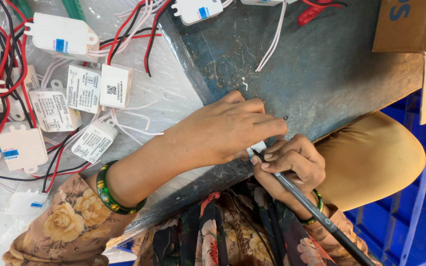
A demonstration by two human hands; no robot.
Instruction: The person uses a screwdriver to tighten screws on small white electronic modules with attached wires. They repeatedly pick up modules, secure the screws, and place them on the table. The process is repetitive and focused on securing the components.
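My left hand (228, 130) lies palm down near the edge of the worn blue-grey table (321, 79), its fingers closed over a small white box-shaped unit (258, 146) of which only a corner shows. My right hand (292, 165) grips a dark slim rod-like tool (311, 207), held like a pen, with its tip touching that white unit. A green bangle sits on each wrist.
Several white plastic driver boxes (60, 37) with red, black and white wires lie on clear plastic sheet at the left. More white units (197, 10) sit at the top. A cardboard box (410, 24) stands top right. A blue crate (410, 216) is below right.
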